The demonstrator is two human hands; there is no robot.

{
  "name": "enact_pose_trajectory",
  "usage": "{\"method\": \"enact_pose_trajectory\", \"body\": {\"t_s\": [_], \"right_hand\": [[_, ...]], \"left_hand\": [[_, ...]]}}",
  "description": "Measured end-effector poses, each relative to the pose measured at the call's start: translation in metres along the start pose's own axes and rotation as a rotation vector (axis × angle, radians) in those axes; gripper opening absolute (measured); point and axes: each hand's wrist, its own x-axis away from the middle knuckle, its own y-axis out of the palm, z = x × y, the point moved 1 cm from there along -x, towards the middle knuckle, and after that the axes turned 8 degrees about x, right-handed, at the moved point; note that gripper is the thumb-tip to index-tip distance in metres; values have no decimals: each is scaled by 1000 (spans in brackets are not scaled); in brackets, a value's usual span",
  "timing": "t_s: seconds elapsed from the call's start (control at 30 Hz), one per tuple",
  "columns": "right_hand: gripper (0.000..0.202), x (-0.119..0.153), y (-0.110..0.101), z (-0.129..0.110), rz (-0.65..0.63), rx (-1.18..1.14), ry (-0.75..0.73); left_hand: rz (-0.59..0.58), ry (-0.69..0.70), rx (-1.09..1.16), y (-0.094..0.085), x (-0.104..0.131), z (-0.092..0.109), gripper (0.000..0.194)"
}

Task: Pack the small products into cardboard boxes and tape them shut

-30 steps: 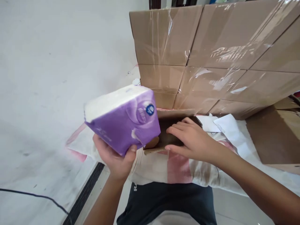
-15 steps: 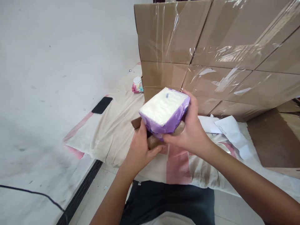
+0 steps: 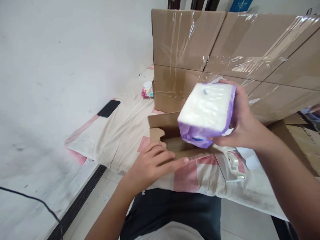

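Note:
My right hand (image 3: 241, 116) grips a soft pack of tissues (image 3: 207, 106), white on top with purple sides. It holds the pack tilted above a small open cardboard box (image 3: 172, 145), hiding part of the opening. At the box's near left corner, my left hand (image 3: 155, 160) holds the edge, fingers over the cardboard and one finger stretched along the near side. The inside of the box that shows is bare brown cardboard. Just right of the box lies a white tape dispenser (image 3: 233, 163), partly covered by the box.
Taped cardboard boxes (image 3: 185, 40) stand stacked as a wall behind. A black phone (image 3: 108, 108) and a small colourful pack (image 3: 147, 90) lie on the pink-and-cream cloth (image 3: 120, 133). An open carton (image 3: 302, 136) is at the right, with white paper (image 3: 252, 160) nearer the middle.
My right hand has carried the tissue pack up and to the right. My left hand has left the pack and now holds the box, whose opening and the tape dispenser have come into view.

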Motion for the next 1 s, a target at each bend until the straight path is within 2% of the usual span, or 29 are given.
{"method": "enact_pose_trajectory", "body": {"t_s": [0.07,0.13,0.23,0.37,0.5,0.63,0.77,0.87,1.0], "right_hand": [[112,0,-8,-14,-160,98,-14],[112,0,-7,-22,-357,219,24],[107,6,13,-23,-589,402,73],[100,18,47,-14,-774,505,87],[86,20,63,-15,-812,476,116],[68,16,81,-25,-878,420,155],[60,19,108,-26,-928,420,126],[47,29,122,-23,-880,496,64],[29,40,128,-29,-792,664,-19]], "left_hand": [[23,85,43,-6,0,8,30],[57,118,54,-9,2,15,20],[88,103,56,-5,11,21,21],[117,49,119,4,22,23,26],[163,49,160,9,24,26,24],[121,113,224,15,24,33,19],[105,75,259,21,34,34,26],[114,52,286,22,40,35,28],[133,73,303,20,39,41,21]]}}
